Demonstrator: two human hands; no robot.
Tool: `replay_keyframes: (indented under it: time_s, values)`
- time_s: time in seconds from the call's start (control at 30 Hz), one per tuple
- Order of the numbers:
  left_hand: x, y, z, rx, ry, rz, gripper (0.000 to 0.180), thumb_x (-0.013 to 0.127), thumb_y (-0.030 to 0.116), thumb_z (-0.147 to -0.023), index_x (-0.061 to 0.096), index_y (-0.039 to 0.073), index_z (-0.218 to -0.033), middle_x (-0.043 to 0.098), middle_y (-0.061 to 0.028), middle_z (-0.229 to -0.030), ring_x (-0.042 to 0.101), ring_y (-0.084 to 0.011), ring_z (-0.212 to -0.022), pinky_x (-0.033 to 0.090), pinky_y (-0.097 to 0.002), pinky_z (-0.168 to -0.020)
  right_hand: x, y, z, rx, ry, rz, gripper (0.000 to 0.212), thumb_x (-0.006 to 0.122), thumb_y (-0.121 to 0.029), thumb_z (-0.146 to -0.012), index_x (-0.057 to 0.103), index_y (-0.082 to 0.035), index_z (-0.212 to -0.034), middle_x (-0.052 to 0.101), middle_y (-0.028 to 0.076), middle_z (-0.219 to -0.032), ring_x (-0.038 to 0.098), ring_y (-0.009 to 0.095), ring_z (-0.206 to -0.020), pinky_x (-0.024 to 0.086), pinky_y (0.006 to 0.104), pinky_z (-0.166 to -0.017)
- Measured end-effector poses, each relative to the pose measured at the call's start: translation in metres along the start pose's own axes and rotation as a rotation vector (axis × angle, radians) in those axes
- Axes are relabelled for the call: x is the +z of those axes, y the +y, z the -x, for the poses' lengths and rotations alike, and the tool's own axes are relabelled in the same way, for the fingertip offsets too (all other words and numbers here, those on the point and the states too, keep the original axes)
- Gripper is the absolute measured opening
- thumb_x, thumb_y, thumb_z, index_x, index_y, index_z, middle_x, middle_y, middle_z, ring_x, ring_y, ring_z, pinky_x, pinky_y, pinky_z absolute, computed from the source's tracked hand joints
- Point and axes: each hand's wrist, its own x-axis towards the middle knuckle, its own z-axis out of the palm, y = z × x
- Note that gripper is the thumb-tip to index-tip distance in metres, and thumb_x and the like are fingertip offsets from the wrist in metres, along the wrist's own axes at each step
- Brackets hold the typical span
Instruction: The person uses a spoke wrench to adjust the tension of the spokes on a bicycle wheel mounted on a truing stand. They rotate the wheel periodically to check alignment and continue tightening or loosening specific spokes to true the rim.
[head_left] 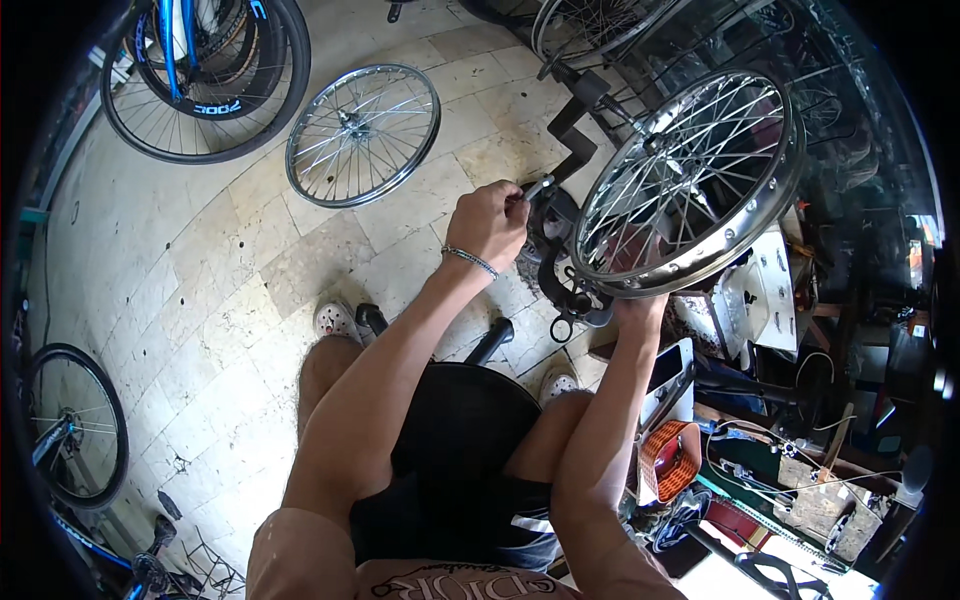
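In front of me, my left hand [492, 225] is closed around a small silver metal tool [539, 187], its exact kind unclear. To the right, a spoked bicycle wheel rim [715, 245] without a tire is held tilted on a dark metal stand [573, 150]. My right hand [638, 307] reaches under the near edge of this wheel. The rim and spokes cover most of it, so its fingers cannot be made out. Dark round-ended parts of the stand [562, 325] sit between my two hands.
Another bare wheel [362, 135] lies on the tiled floor, near a blue bicycle's tired wheel [205, 105]. At the left edge stands another bicycle wheel [75, 425]. A cluttered bench at right carries a phone [669, 367] and an orange basket [672, 460]. A black stool [465, 420] shows between my legs.
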Motion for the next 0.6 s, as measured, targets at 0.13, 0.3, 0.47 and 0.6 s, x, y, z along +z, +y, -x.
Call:
replay_keyframes:
  time_s: [0.13, 0.3, 0.47, 0.6]
  values:
    - [0.012, 0.002, -0.001, 0.013, -0.082, 0.088, 0.017, 0.060, 0.013, -0.086, 0.065, 0.000, -0.095, 0.066, -0.0135, -0.073, 0.064, -0.0194, -0.062, 0.048, -0.0306, -0.058, 0.001, 0.001, 0.002, 0.110, 0.023, -0.106, 0.039, 0.054, -0.038, -0.093, 0.057, -0.001, -0.106, 0.064, 0.015, -0.100, 0.063, 0.028, -0.092, 0.053, 0.0437, -0.082]
    - [0.015, 0.020, 0.003, 0.010, -0.233, -0.105, 0.014, 0.059, 0.012, -0.084, 0.068, 0.005, -0.092, 0.066, -0.0144, -0.073, 0.063, -0.0240, -0.062, 0.048, -0.0333, -0.060, -0.011, 0.009, 0.016, -0.052, 0.020, 0.155, 0.033, 0.062, -0.021, -0.090, 0.055, 0.001, -0.114, 0.064, 0.012, -0.108, 0.063, 0.023, -0.094, 0.053, 0.0365, -0.079]
    - [0.028, 0.023, -0.016, 0.436, -0.267, -0.466, 0.012, 0.065, 0.012, -0.078, 0.073, 0.017, -0.086, 0.067, -0.0101, -0.073, 0.063, -0.0290, -0.068, 0.043, -0.0415, -0.068, -0.016, -0.004, 0.028, -0.021, -0.084, 0.613, 0.028, 0.068, -0.005, -0.082, 0.062, 0.004, -0.108, 0.067, 0.008, -0.097, 0.063, 0.014, -0.087, 0.051, 0.0250, -0.072]
    - [0.045, 0.011, -0.032, 0.471, -0.370, -0.465, 0.017, 0.065, 0.007, -0.076, 0.073, 0.019, -0.085, 0.064, -0.0094, -0.069, 0.062, -0.0273, -0.072, 0.038, -0.0439, -0.077, -0.017, -0.008, 0.029, -0.027, -0.045, 0.688, 0.024, 0.067, -0.002, -0.080, 0.065, 0.003, -0.103, 0.068, 0.007, -0.089, 0.063, 0.013, -0.079, 0.050, 0.0237, -0.069]
